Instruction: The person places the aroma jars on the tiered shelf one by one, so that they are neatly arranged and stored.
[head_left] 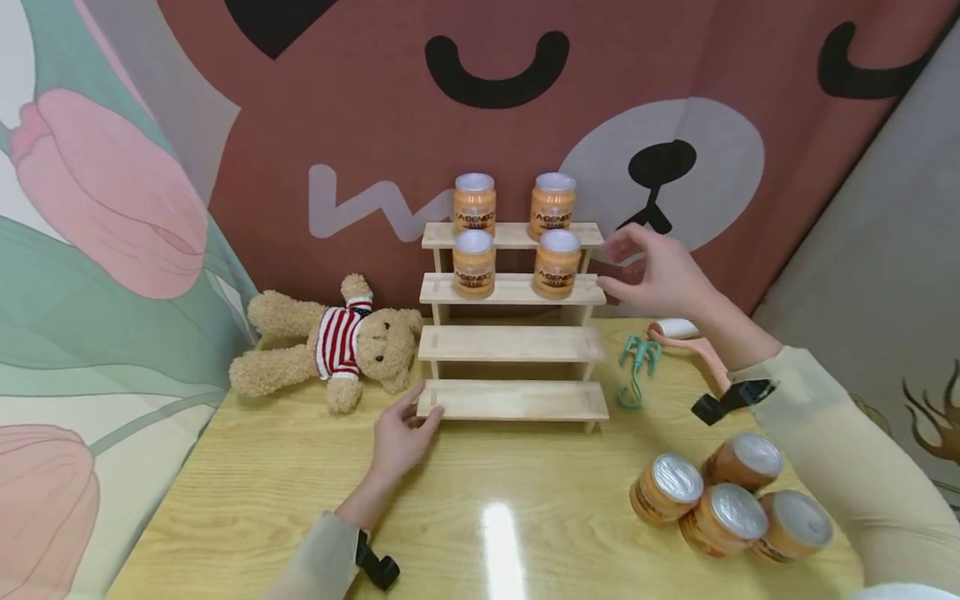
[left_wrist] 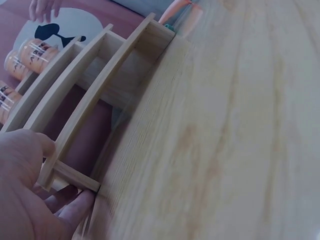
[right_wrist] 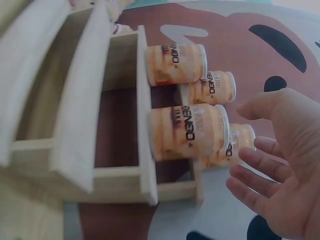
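A stepped wooden display stand (head_left: pixel 513 343) rises in tiers against the wall cloth. Two orange jars with pale lids stand on its top tier, a left jar (head_left: pixel 474 207) and a right jar (head_left: pixel 553 204). One tier lower are another left jar (head_left: pixel 474 267) and right jar (head_left: pixel 557 267). My left hand (head_left: pixel 401 437) grips the left end of the lowest tier, thumb at the board (left_wrist: pixel 65 135) and fingers curled beneath it. Beside the right-hand jars hovers my right hand (head_left: pixel 663 275), fingers spread and loosely bent, apart from the jars in the right wrist view.
Several more orange jars (head_left: pixel 731 504) stand grouped at the table's right front. Left of the stand lies a teddy bear (head_left: pixel 341 346) in a striped shirt. To its right are a small green claw-shaped item (head_left: pixel 637 362) and a pink item with a white roll (head_left: pixel 677 328).
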